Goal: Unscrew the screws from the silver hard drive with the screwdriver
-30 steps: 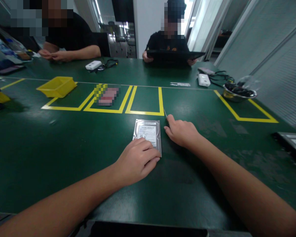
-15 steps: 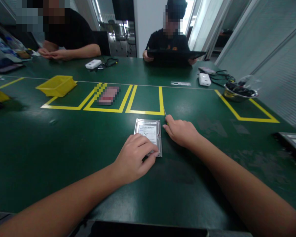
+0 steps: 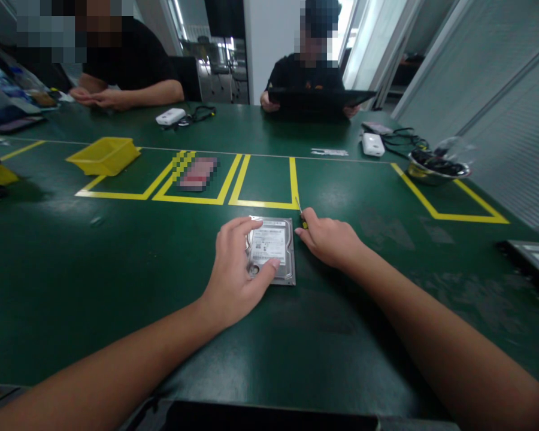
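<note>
A silver hard drive [image 3: 270,244] with a white label lies flat on the green table [image 3: 153,263] in front of me. My left hand [image 3: 236,263] is over the drive's left side, thumb and fingers spread apart; whether it touches the metal I cannot tell. To the right of the drive, my right hand [image 3: 327,236] is closed around a screwdriver [image 3: 303,221] with a black and yellow handle. Its thin shaft points up and away from me, toward a yellow tape line. Most of the handle is hidden in my fingers.
Yellow tape [image 3: 269,204] marks boxes across the table. A yellow bin [image 3: 105,157] stands left; a metal bowl [image 3: 438,167] of dark items sits right. Another drive-like device [image 3: 534,260] lies at the right edge. Two people sit opposite, one holding a dark panel [image 3: 318,103].
My left hand has opened, its fingers moving from the drive's lower right corner to its upper left, uncovering more of the label. My right hand has tilted the screwdriver slightly.
</note>
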### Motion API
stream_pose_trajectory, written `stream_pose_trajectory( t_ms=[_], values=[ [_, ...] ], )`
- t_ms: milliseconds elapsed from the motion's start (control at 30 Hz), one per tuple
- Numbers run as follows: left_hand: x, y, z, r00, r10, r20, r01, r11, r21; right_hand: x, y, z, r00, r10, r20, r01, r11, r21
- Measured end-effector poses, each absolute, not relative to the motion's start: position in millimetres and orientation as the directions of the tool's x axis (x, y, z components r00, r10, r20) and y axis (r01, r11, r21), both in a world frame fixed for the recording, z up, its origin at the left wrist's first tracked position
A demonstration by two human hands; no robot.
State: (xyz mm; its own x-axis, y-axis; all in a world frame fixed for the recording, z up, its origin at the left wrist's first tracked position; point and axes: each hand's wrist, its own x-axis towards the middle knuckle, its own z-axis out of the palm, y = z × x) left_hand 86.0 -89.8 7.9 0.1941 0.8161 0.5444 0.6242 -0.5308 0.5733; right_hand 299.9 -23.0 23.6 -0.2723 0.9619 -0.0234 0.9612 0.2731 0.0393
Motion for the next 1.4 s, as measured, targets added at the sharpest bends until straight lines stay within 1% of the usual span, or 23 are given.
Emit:
stream_pose_trajectory(
  t_ms=[100,200,333,400,467,533,600,633,700,800,933,1033,1233,1400],
  values=[
    [85.4,-87.6,2.7,0.157,0.852,0.500,0.584,-0.488,0.648,297.2,-26.0,28.6,-0.251,0.967,0.035,0.968,0.250,0.037],
    [84.9,-86.9,0.1,0.153,0.861,0.485,0.567,-0.479,0.670,291.6,-32.9,35.6,-0.253,0.960,0.118,0.967,0.250,0.037],
    [83.6,-86.3,-0.4,0.146,0.860,0.490,0.594,-0.472,0.652,281.5,-45.4,41.3,-0.342,0.914,0.218,0.937,0.350,0.004],
    [82.8,-85.5,-1.3,0.137,0.873,0.467,0.591,-0.451,0.669,276.6,-51.3,42.6,-0.388,0.887,0.249,0.912,0.408,-0.032],
    [82.0,-84.6,-2.7,0.126,0.889,0.441,0.566,-0.429,0.704,272.3,-57.0,43.9,-0.423,0.861,0.282,0.878,0.467,-0.110],
    [81.4,-83.9,-4.1,0.115,0.900,0.420,0.539,-0.412,0.735,268.6,-62.5,45.4,-0.448,0.840,0.307,0.819,0.523,-0.237],
    [80.9,-83.7,-4.7,0.110,0.907,0.407,0.521,-0.402,0.753,265.2,-67.8,46.1,-0.468,0.830,0.305,0.750,0.555,-0.360],
    [80.7,-83.9,-4.6,0.110,0.909,0.402,0.517,-0.398,0.758,263.7,-70.3,45.8,-0.474,0.831,0.292,0.727,0.556,-0.402],
    [80.3,-84.4,-4.1,0.115,0.909,0.401,0.514,-0.400,0.759,260.8,-74.1,43.4,-0.477,0.842,0.253,0.712,0.538,-0.451],
    [78.9,-84.6,-2.8,0.125,0.900,0.417,0.516,-0.418,0.748,257.3,-76.8,37.1,-0.476,0.852,0.218,0.702,0.517,-0.490],
    [76.5,-82.8,-1.3,0.119,0.889,0.442,0.527,-0.434,0.731,254.3,-77.0,32.0,-0.470,0.855,0.218,0.688,0.510,-0.516],
    [76.0,-83.0,-0.1,0.128,0.879,0.459,0.537,-0.451,0.713,253.1,-77.3,31.6,-0.472,0.848,0.242,0.684,0.525,-0.506],
    [78.7,-92.0,6.5,0.231,0.848,0.478,0.546,-0.520,0.658,252.2,-78.6,29.0,-0.474,0.839,0.268,0.712,0.544,-0.445],
    [79.6,-102.0,13.1,0.366,0.833,0.415,0.586,-0.552,0.593,251.8,-76.3,24.2,-0.488,0.828,0.276,0.722,0.561,-0.405]
  ],
)
